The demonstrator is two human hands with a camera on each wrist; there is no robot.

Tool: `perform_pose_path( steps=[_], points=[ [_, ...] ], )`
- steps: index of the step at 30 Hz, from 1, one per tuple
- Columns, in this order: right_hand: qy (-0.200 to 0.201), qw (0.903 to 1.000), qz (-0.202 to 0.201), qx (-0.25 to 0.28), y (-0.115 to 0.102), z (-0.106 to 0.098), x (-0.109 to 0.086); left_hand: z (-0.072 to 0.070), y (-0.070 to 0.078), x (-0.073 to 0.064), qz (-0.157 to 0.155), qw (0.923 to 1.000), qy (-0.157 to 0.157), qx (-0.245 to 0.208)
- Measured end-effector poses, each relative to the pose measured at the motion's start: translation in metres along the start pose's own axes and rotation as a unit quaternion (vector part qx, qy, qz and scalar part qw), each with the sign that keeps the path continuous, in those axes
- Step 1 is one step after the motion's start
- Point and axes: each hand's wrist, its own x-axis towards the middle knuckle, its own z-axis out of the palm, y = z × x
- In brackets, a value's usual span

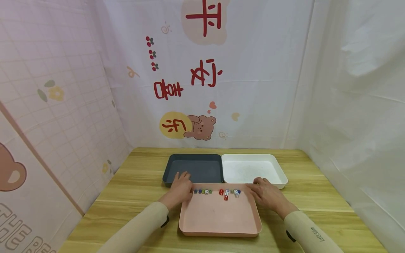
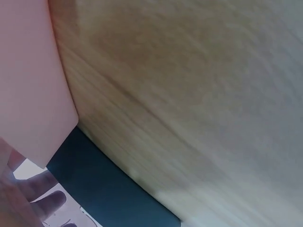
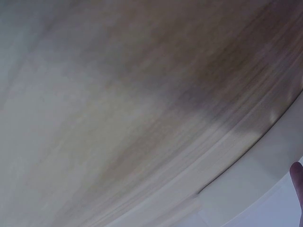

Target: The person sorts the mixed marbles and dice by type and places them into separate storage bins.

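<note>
A pink tray (image 1: 221, 216) lies in the middle of the table, its far edge up against two other trays. Along its far wall sit several dark and green marbles (image 1: 200, 192) with a white die (image 1: 206, 192) on the left. Red dice (image 1: 226, 198), white dice (image 1: 236, 194) and a few marbles (image 1: 239, 192) cluster on the right. My left hand (image 1: 181, 189) grips the tray's far left corner, its fingers extending over the dark tray. At the far right corner my right hand (image 1: 267, 193) holds the rim, fingers bent over it.
A dark grey tray (image 1: 193, 168) stands behind on the left, and a white tray (image 1: 250, 168) adjoins it on the right. Wooden tabletop (image 1: 126, 189) shows on both sides. White printed cloth (image 1: 253, 88) hangs at the back and sides.
</note>
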Motion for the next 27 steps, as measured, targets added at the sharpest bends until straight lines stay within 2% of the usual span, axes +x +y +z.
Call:
perform_pose_path(
  steps=[6, 14, 22, 27],
  points=[
    [-0.009, 0.9999, 0.012, -0.002, -0.001, -0.001, 0.000, -0.003, -0.002, -0.001, 0.009, 0.9994, 0.022, -0.026],
    [-0.017, 0.9997, 0.016, -0.002, -0.001, 0.000, 0.001, -0.019, -0.012, 0.007, 0.010, 0.9941, 0.072, -0.080],
    [-0.019, 0.9997, 0.016, -0.004, -0.002, -0.001, 0.001, -0.031, -0.028, 0.016, -0.028, 0.9864, 0.090, -0.134],
    [-0.012, 0.9998, 0.014, -0.003, -0.001, -0.001, 0.000, -0.035, -0.035, 0.023, -0.064, 0.9779, 0.102, -0.171]
  ],
)
